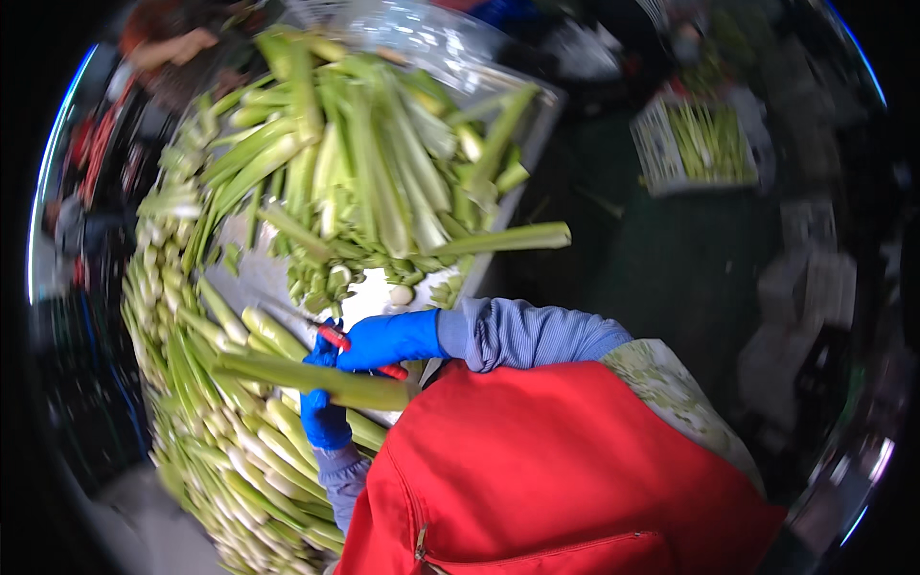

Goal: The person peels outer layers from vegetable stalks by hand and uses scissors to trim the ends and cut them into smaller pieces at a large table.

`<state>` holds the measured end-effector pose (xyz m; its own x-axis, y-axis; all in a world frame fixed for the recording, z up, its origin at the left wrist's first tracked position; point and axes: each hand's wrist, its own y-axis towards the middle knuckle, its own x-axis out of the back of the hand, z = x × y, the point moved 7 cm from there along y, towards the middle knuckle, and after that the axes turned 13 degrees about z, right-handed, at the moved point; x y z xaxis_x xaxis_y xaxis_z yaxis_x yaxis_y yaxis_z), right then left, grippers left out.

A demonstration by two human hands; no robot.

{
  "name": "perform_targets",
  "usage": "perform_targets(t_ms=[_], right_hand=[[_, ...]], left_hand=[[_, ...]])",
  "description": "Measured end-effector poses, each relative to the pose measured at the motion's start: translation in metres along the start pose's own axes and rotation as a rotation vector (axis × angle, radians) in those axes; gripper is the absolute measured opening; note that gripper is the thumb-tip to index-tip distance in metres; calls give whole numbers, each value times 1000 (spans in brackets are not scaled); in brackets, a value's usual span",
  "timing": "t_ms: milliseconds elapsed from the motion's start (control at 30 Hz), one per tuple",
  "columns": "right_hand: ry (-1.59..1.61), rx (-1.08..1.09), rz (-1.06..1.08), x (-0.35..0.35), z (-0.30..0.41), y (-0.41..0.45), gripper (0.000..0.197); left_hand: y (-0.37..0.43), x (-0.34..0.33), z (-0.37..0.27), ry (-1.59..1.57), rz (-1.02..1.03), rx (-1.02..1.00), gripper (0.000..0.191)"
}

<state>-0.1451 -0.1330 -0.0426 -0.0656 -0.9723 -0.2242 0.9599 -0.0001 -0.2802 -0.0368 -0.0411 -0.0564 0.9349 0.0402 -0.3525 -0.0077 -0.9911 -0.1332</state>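
My left hand point(325, 415), in a blue glove, grips a thick green vegetable stalk point(359, 382) that lies across in front of my chest. In my right hand point(392, 339), also gloved in blue, is a red-handled knife point(334, 336). Its thin blade points up and left, away from me, and is blurred. The two hands are close together, and part of the knife handle is hidden by the right glove. Just beyond them, short cut green pieces point(320, 284) are scattered on a metal table point(241, 269).
A heap of long green stalks and leaf sheaths point(381, 158) covers the table's far part. Many pale-ended stalks point(244, 460) are stacked along the left. A white plastic crate point(658, 154) of stalks stands on the floor at right. Another person's hand point(190, 47) shows at upper left.
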Motion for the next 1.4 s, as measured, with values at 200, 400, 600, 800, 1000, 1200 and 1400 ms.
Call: perform_targets(t_ms=[200,400,600,800,1000,1200,1400], right_hand=[[372,294,213,-58,-53,17,35],[715,414,35,-73,-98,-32,54],[1137,552,-127,-69,-235,-74,39],[1262,346,-513,-50,-366,-88,33],[632,118,-1176,35,-442,-69,36],[263,-234,-1163,130,-380,-49,48],[357,-240,-964,114,-438,22,37]], left_hand=[[2,5,8,334,297,135,75],[1,25,-7,449,126,127,80],[17,68,-1,467,-179,146,55],[-4,101,37,382,-192,391,69],[-1,92,39,342,-60,291,76],[-40,139,11,553,-191,178,74],[-47,134,21,408,-253,184,73]])
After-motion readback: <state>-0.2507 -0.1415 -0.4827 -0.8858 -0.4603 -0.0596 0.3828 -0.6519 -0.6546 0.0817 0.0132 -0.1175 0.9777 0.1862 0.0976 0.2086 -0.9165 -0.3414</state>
